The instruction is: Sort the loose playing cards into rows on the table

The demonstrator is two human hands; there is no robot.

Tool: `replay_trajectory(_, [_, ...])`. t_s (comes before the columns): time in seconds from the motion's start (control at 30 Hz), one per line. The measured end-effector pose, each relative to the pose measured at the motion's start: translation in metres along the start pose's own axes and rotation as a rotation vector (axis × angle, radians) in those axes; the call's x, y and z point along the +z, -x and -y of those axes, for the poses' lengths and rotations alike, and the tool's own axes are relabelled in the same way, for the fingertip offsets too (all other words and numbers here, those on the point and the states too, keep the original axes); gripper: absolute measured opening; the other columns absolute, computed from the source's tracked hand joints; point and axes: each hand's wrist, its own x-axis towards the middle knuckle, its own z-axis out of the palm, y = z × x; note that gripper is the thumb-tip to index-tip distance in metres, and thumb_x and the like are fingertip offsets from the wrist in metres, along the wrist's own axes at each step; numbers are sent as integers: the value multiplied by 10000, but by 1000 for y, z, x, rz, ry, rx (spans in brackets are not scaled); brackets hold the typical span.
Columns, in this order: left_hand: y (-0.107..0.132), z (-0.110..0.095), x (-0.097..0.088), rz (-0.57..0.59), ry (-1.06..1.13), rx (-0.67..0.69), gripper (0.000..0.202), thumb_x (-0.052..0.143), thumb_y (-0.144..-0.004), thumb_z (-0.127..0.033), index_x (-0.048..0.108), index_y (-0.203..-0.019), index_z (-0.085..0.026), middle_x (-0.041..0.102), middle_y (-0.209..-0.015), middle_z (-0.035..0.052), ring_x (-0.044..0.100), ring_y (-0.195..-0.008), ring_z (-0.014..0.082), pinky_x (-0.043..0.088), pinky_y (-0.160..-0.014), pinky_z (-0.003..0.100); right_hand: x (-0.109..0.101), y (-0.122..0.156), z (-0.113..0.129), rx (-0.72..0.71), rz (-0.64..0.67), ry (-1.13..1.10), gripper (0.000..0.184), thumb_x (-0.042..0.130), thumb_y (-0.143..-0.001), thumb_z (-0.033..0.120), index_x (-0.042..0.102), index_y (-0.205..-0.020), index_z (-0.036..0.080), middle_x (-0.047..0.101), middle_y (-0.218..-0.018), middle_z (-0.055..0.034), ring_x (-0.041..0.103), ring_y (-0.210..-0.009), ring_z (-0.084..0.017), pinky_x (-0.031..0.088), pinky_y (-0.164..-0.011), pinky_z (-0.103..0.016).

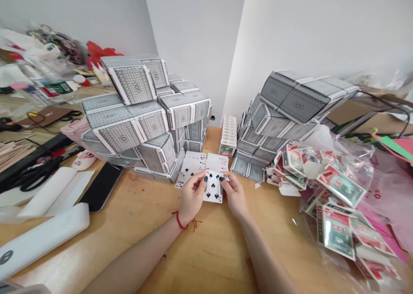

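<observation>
A five of spades (pixel 213 187) is held between the right hand (pixel 235 194) and the left hand (pixel 192 195) (at whose wrist a red cord (pixel 181 225) is worn). Around twelve o'clock, cards (pixel 197 162) are spread; at ten and two, grey patterned blocks (pixel 151 121) are stacked; at nine, a black phone (pixel 100 187) is laid.

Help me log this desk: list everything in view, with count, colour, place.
five of spades: one, white and black, between hands
laid cards: several, white, red, black, beyond hands
patterned blocks: many, grey and white, left and right stacks
box row: one, mostly white, between stacks
card boxes: many, red, white, green, right
plastic: uncounted, clear, right
flat slab: one, black, left
long device: one, white, lower left
scissors: one, black, left
clutter: uncounted, mixed colours, left and right
walls: several, whitish, behind
desk: one, tan, beneath
bracelet: one, red, left wrist
left hand and right hand: two, dark nails, holding the five
</observation>
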Motion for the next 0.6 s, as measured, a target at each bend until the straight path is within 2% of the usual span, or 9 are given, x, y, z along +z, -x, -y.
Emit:
replay_trajectory(0.1, [-1,-1,1,-6,46,-31,270,560,-740,-271,605,-978,-153,651,-887,61,586,-759,130,468,-665,226,-1,0,0,12,50,-38,162,541,-748,328,504,-860,217,515,-587,47,448,-492,-100,357,-475,-204])
replay_trajectory(0.3, [-4,-1,2,-26,77,-94,176,563,-713,-250,583,-858,-153,594,-695,-2,514,-589,83,398,-520,175,1,1,5,42,69,-30,133,536,-743,302,518,-833,206,525,-610,39,465,-528,-104,362,-496,-206])
replay_trajectory(0.6, [-7,-5,1,6,80,-148,128,537,-684,-242,549,-768,-146,517,-611,-33,449,-510,65,354,-468,166,5,1,5,107,58,-182,99,574,-665,270,513,-710,206,519,-638,34,460,-540,-110,363,-515,-215])
